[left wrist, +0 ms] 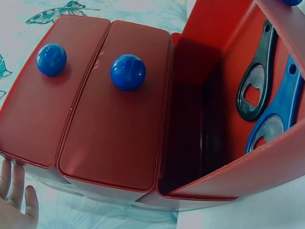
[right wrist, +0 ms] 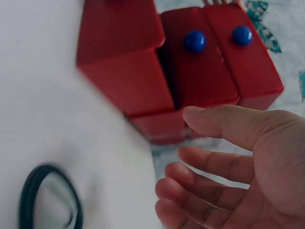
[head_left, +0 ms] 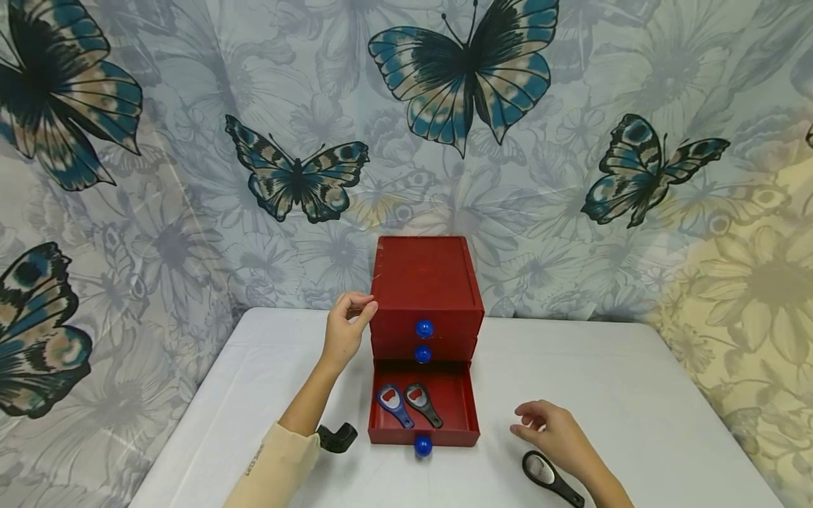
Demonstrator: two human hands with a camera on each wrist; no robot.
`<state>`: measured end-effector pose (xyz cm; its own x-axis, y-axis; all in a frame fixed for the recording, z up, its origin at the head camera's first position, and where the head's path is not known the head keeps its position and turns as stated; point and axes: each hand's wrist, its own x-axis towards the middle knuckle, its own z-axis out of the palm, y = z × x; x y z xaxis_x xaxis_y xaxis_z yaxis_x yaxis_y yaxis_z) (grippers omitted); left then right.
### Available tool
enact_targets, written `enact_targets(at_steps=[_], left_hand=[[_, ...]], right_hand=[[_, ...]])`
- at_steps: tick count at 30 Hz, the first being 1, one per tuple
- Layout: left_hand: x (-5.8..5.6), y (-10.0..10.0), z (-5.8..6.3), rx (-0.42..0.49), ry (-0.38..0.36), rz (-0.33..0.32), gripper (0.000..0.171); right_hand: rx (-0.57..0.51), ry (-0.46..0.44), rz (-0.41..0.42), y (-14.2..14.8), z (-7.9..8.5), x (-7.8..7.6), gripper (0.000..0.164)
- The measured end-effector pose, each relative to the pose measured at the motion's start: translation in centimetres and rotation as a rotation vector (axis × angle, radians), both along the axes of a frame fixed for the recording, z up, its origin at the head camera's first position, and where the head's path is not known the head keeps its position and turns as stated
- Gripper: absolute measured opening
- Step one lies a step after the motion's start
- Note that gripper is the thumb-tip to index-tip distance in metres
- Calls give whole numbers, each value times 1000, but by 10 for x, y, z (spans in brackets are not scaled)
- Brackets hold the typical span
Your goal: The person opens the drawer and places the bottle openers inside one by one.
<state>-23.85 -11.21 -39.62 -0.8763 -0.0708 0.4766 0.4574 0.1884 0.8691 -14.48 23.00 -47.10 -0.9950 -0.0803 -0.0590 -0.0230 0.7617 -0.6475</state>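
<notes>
A red chest of drawers stands mid-table with its bottom drawer pulled out. Inside that drawer lie a blue bottle opener and a black bottle opener, side by side. My left hand is at the chest's upper left side, fingertips at its edge; the fingers look straight in the left wrist view. To the right of the drawer, my right hand hovers with relaxed, slightly bent fingers, holding nothing. Just below it, another black-rimmed bottle opener lies on the table.
Two upper drawers are closed, each with a round blue knob. The open drawer's knob points toward the front. A white cloth covers the table. Behind hangs a butterfly-patterned cloth.
</notes>
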Motion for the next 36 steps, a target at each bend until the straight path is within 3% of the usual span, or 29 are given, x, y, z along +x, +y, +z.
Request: enact_targets(at_steps=[13,17,22,36], left_hand=[[-2,1,-3,16,-4,-4,18],[-3,0,-4,16,7,-5,18],[-3,-1,-4,13,12,-1,18],[-3,0,-4,15,-3,-4,18]], right_hand=[[151,-194,-25,39,-32,17,51],[206,-179,-45,49,-41,25,58],[261,-158,-47,55,-49,33,54],[254,-202,-93,45,-55,41,37]])
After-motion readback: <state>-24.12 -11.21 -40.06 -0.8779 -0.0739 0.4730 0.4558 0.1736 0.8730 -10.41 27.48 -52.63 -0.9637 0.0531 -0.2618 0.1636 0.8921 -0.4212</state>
